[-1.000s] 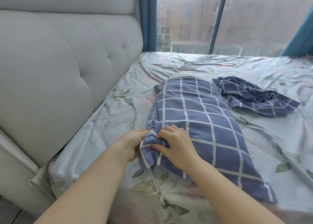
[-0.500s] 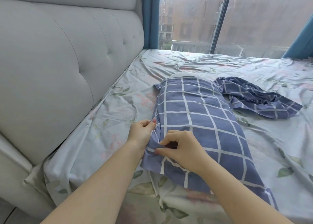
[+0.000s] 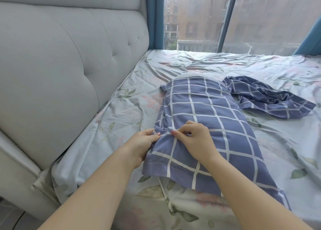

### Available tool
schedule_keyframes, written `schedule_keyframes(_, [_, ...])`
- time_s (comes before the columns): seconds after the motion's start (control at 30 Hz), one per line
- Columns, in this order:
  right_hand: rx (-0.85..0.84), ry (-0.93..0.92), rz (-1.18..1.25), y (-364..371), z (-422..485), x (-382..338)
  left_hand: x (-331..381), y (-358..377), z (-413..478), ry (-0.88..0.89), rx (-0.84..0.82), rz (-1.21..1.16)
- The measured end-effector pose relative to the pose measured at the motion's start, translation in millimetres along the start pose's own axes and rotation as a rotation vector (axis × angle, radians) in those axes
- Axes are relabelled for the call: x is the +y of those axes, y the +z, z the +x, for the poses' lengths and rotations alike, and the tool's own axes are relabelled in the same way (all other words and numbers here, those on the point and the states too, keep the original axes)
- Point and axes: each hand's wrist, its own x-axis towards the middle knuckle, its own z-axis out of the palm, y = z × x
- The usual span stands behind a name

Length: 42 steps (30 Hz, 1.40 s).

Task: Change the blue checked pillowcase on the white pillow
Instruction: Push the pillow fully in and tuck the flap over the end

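- Fingers [image 3: 157, 134] of the left hand [image 3: 142, 143] are pressed together on a fold of the blue checked pillowcase [image 3: 208, 125] at its left edge, thumb on top — a clear pinch of cloth.
- Right hand [image 3: 194, 139] lies on top of the same pillowcase, just beside the left; its fingertips [image 3: 173, 132] curl in and nip the same ridge of fabric, so both hands grip one gathered fold between them.
- Both forearms are bare and reach in from the near edge of the bed.
- Pillowcase sits lengthwise on the bed, covering almost all of the white pillow [image 3: 191, 75]; only a rounded strip of white shows at the far end, beyond the case's opening.
- Near end of the case lies flat and slack on the sheet, its hemmed edge towards the viewer.
- A second blue checked pillowcase [image 3: 271, 97] lies crumpled on the bed to the right of the pillow's far end — close beside it; whether they touch I cannot tell.
- Floral bedsheet [image 3: 121, 122], pale with leaves and pink blooms, is wrinkled across the bed.
- Grey tufted headboard [image 3: 60, 64] stands along the left side of the bed.
- Window [image 3: 260, 17] at the far side is streaked with rain; blue curtain [image 3: 155, 17] hangs at its left edge.
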Motion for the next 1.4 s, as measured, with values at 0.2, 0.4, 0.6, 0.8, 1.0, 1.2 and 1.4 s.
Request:
schedule_keyframes(0.2, [-0.084,0.222,0.26,-12,1,-2,4,-9,-13,-0.172,-0.03,0.163])
schedule_keyframes(0.4, [0.175,0.338,0.273,-2,12,0,1,-8,-10,-0.14,0.007,0.176])
schedule_keyframes(0.6, [0.094,0.01,-0.02,10,10,-4,-5,-6,-1,-0.002,0.14,0.124])
schedule_keyframes(0.8, [-0.045,-0.328,-0.168,10,-7,-7,-3,-7,5,0.072,0.249,0.05])
schedule_keyframes(1.0, [0.068,-0.358,-0.439,24,-19,-7,2,-6,10,-0.022,0.102,-0.064])
schedule_keyframes(1.2, [0.079,-0.388,-0.402,35,-23,-7,5,-17,2,-0.161,-0.026,-0.313])
schedule_keyframes(1.4, [-0.052,0.001,0.295,-1,-14,-14,8,-25,-2,0.149,-0.067,-0.004])
